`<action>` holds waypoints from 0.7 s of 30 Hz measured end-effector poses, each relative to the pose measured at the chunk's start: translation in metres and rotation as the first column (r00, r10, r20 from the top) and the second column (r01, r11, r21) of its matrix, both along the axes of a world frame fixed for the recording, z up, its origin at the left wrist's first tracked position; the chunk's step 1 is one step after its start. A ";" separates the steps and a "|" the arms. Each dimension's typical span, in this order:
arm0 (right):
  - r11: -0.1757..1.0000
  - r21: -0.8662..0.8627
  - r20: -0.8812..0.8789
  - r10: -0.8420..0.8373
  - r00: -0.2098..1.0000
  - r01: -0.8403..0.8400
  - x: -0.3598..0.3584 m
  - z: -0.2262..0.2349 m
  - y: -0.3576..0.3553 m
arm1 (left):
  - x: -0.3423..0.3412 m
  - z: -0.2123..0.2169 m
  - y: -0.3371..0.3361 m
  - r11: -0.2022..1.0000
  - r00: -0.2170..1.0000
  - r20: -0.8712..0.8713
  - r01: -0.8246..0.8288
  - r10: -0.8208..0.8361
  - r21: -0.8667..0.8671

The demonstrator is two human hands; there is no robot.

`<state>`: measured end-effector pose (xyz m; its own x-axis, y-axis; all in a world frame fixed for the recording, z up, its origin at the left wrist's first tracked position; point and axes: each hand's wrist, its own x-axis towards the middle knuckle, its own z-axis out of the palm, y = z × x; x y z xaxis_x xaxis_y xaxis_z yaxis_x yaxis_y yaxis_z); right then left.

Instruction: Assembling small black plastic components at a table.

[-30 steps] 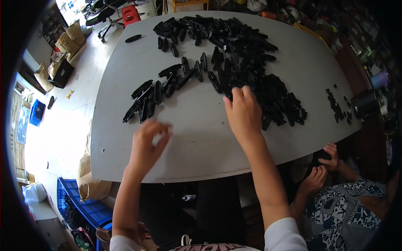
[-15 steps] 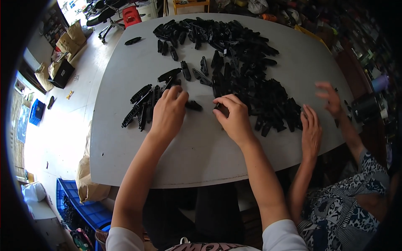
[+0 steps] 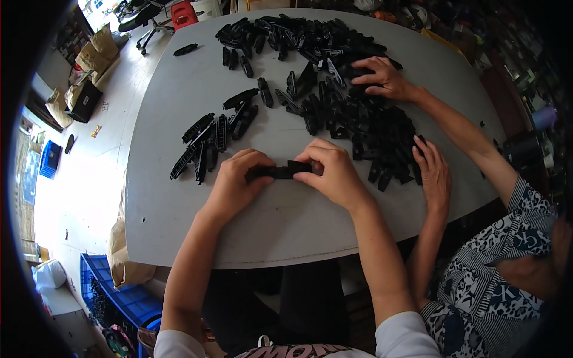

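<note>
My left hand [image 3: 234, 184] and my right hand [image 3: 332, 173] are closed on black plastic parts, low over the table. Between the fingertips the black plastic part [image 3: 282, 172] lies level, reaching from one hand to the other. Whether it is one piece or two pressed end to end, I cannot tell; my fingers hide both ends. Beyond my left hand lies a loose group of long, ribbed black plastic pieces [image 3: 192, 154]. A large heap of similar black parts [image 3: 334, 110] spreads beyond my right hand and along the far side.
The pale grey table [image 3: 256, 235] carries everything. From the right, a co-worker's one hand [image 3: 385, 79] reaches into the heap; their other hand [image 3: 433, 170] rests at its edge. A blue crate [image 3: 116, 292] and a brown paper bag [image 3: 126, 259] stand by the table's left side.
My hands have come together nearer me, with a black part now held between them. The co-worker's far hand has swung left onto the heap.
</note>
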<state>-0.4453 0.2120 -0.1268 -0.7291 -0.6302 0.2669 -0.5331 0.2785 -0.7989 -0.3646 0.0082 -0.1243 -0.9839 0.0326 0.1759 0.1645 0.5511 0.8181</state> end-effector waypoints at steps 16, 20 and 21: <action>0.726 0.110 -0.584 -0.505 0.636 0.678 -0.019 -0.007 0.017 | -0.027 0.005 -0.013 0.847 0.906 -0.368 -0.358 0.211 -0.394; 0.732 0.167 -0.604 -0.454 0.655 0.661 -0.023 -0.012 0.018 | -0.057 0.001 -0.019 0.672 0.850 -0.501 -0.467 0.164 -0.574; 0.770 0.104 -0.583 -0.466 0.666 0.629 -0.022 -0.012 0.017 | -0.057 -0.001 -0.019 0.672 0.850 -0.501 -0.467 0.162 -0.575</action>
<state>-0.4675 0.2292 -0.1385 -0.7753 -0.2621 0.5746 -0.4997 0.8110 -0.3043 -0.4216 -0.0107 -0.1255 -0.8086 -0.0101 0.5883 0.0823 0.9881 0.1302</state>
